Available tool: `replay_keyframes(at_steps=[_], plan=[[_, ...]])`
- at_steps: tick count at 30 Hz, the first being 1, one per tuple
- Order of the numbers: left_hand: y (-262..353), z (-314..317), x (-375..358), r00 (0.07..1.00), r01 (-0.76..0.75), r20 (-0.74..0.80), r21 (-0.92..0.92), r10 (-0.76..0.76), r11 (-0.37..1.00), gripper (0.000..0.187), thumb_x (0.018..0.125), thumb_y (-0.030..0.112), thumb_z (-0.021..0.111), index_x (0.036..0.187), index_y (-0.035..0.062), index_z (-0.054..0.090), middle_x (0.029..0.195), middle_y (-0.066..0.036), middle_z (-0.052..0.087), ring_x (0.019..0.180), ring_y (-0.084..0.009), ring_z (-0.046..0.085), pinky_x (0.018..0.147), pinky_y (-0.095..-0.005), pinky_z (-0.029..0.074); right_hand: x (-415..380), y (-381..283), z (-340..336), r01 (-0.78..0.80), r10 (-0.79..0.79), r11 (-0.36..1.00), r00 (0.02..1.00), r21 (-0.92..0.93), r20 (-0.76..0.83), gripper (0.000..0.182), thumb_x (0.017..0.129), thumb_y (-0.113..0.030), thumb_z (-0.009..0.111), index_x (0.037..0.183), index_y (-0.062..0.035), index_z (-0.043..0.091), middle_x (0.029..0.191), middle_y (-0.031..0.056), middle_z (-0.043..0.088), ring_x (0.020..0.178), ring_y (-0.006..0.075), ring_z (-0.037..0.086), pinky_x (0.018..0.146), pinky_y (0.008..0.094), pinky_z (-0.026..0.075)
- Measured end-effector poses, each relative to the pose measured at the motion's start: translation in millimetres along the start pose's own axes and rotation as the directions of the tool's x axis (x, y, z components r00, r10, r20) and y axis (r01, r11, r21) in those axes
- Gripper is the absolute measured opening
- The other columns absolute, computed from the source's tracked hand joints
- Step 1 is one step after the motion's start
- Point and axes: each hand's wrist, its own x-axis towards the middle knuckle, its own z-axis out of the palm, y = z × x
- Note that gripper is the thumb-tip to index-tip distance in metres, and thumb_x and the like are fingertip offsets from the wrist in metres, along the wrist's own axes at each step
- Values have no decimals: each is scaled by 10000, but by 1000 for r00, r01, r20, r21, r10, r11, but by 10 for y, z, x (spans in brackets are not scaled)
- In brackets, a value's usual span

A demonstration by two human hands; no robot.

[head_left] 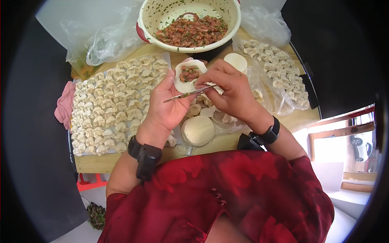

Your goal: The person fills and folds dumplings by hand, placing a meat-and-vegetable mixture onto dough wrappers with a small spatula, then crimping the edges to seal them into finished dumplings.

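Fingers (211, 76) of the right hand (231, 91) pinch a utensil (178, 97); the wrapper (184, 86) leaves the left-hand fingers (165, 83) unreadable.

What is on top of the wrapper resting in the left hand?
Reddish filling flecked with green sits on the wrapper, leaving a pale border bare. The right hand covers part of its edge, so what lies there cannot be seen.
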Motion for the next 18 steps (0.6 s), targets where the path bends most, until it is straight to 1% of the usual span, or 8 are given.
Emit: replay_keyframes(at_steps=[5,7,11,13,14,16,17,18], plan=[[-1,39,21,999,30,-30,1,-30,1000,423,1035,268,297,1348,3,398,1341,-166,500,1222,-311,503,1054,-481,411,2,-38,-15,49,-49,997,999,-56,8,268,703,-38,705,941,-154,663,863,19,573,770,217,615,622,324,499],[-5,35,22,999,30,-45,20,-29,999,423,1037,273,294,1347,6,400,1341,-159,501,1218,-311,504,1055,-479,410,-28,5,-20,70,-64,982,997,-174,42,303,686,-33,711,956,-163,661,860,13,572,766,211,616,621,325,502],[-16,10,30,998,31,-51,75,-27,997,445,1035,323,308,1338,13,411,1318,-151,518,1188,-295,525,1036,-464,428,-23,26,-3,91,-92,985,996,-145,0,296,676,-32,713,940,-155,665,879,15,577,742,219,618,607,321,500],[-19,50,22,998,24,-65,104,-17,994,458,1033,343,316,1331,10,418,1303,-156,527,1170,-288,539,1022,-448,445,16,65,56,69,-70,998,986,-13,-152,224,683,-26,697,886,-117,670,843,30,583,712,202,613,570,302,477],[-15,76,19,996,29,-91,138,-17,990,477,1034,356,309,1328,-3,419,1273,-162,541,1145,-285,555,1016,-447,451,41,74,54,66,-67,998,986,-13,-155,224,683,-26,697,886,-117,670,843,30,583,712,202,613,570,302,477],[-29,131,17,993,40,-117,173,-20,984,496,1034,368,303,1326,-15,419,1243,-168,555,1120,-282,572,1009,-445,457,91,75,30,-106,128,987,976,124,-179,96,732,-52,694,820,-60,656,744,37,589,650,134,575,547,272,440],[-59,162,23,984,14,-174,231,27,973,493,1029,370,331,1313,-20,437,1222,-169,566,1104,-273,583,984,-427,478,108,57,9,-109,131,986,974,123,-184,96,732,-52,694,820,-60,656,744,37,589,650,134,575,547,272,440],[-77,189,26,971,-8,-228,289,77,957,491,1025,371,359,1300,-24,456,1201,-169,577,1088,-263,593,958,-409,499,126,33,-16,-216,249,952,959,219,-134,79,758,-80,698,804,-41,647,693,28,579,631,103,540,545,261,425]])
